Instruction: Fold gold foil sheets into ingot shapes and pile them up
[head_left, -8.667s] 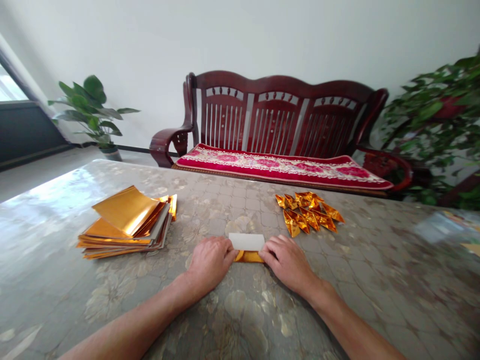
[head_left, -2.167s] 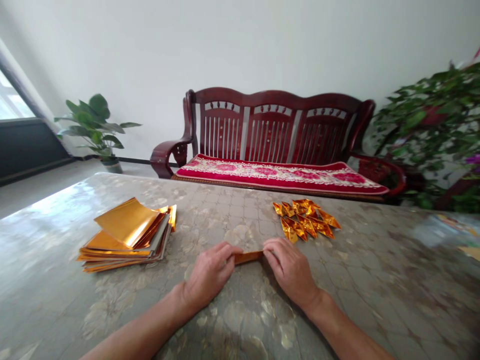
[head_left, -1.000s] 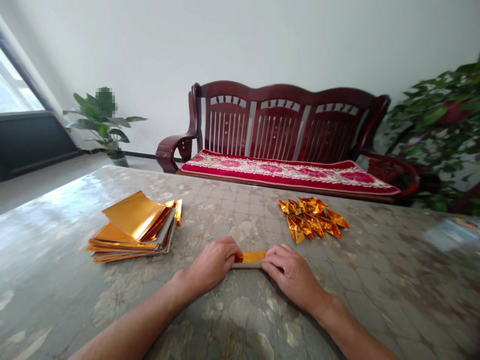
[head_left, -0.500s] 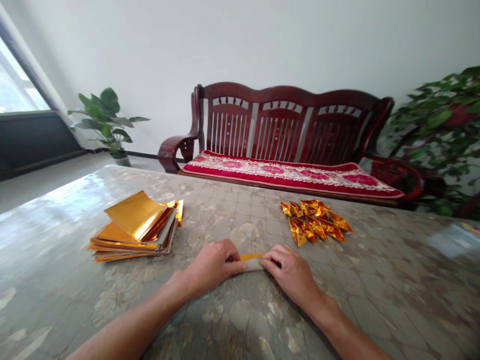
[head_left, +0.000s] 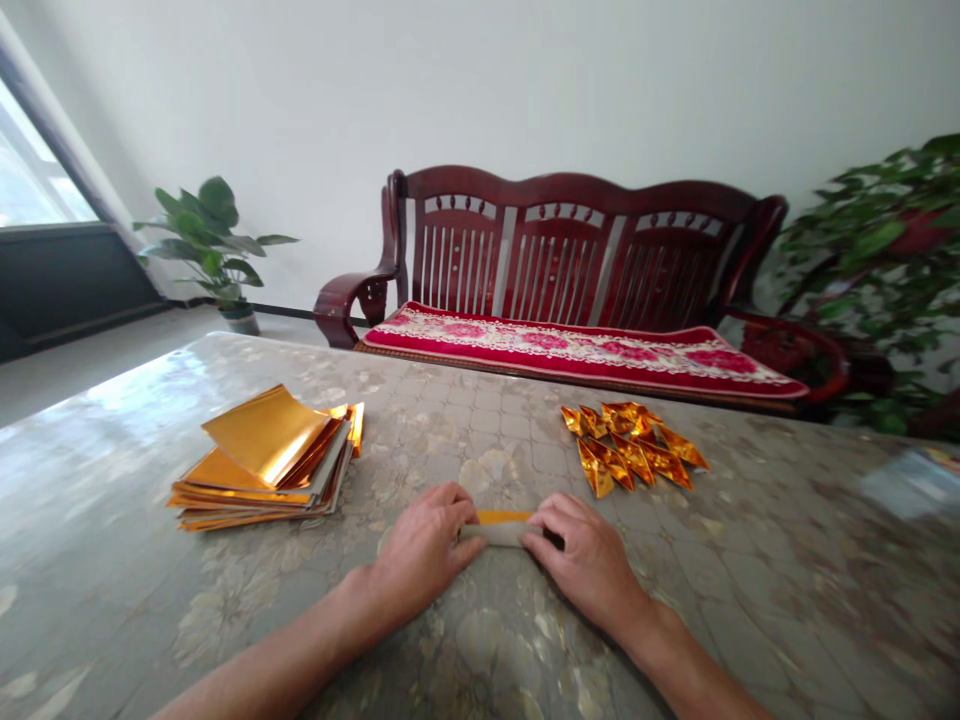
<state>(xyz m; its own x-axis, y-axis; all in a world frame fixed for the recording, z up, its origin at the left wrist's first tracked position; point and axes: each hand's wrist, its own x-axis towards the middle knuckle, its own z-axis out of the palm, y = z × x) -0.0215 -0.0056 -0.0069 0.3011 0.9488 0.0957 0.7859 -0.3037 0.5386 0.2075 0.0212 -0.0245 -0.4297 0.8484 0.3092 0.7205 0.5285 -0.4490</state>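
Note:
A narrow folded strip of gold foil paper (head_left: 502, 527) lies on the patterned table (head_left: 750, 560) in front of me, its pale underside partly turned up. My left hand (head_left: 424, 550) pinches the strip's left end with curled fingers. At the right end, my right hand (head_left: 589, 560) presses down, fingers closed on the paper. A stack of flat gold foil sheets (head_left: 266, 462) sits to the left of my hands. Several folded gold pieces (head_left: 634, 447) lie in a small heap to the right and a little farther back.
A dark red wooden bench (head_left: 570, 275) with a red floral cushion stands behind the table. A potted plant (head_left: 210, 245) is on the floor at back left, a leafy bush (head_left: 877, 280) at right. A pale sheet (head_left: 911, 480) lies near the table's right edge.
The paper between my hands has gone from a wider fold with a white flap to a narrow strip. My hands have stayed at its two ends, moving slightly closer.

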